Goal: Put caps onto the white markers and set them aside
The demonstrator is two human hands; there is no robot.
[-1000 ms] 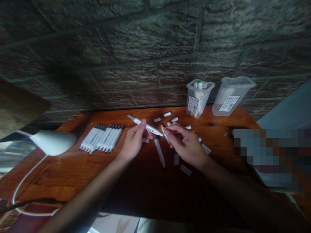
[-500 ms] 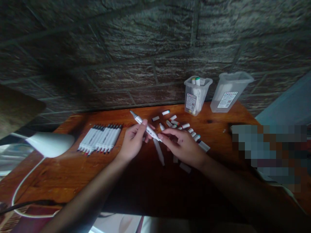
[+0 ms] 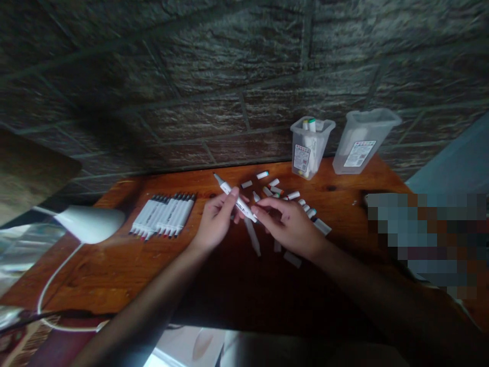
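My left hand (image 3: 217, 223) is closed around a white marker (image 3: 234, 195) held slantwise above the wooden table (image 3: 114, 255), its tip pointing up and left. My right hand (image 3: 287, 225) pinches the marker's lower end with thumb and forefinger. Under and behind my hands lie several loose white caps (image 3: 293, 195) and one more marker (image 3: 252, 236). A neat row of several white markers (image 3: 164, 216) lies on the table to the left of my left hand.
Two clear plastic tubs stand against the brick wall: one (image 3: 310, 148) with markers inside, one (image 3: 362, 140) to its right. A white lamp head (image 3: 89, 224) and its cord (image 3: 49, 290) lie at the left. A blurred patch covers the right side.
The marker has turned steeper in my left hand. My right hand has closed in on its lower end and now pinches it. The view has shifted slightly.
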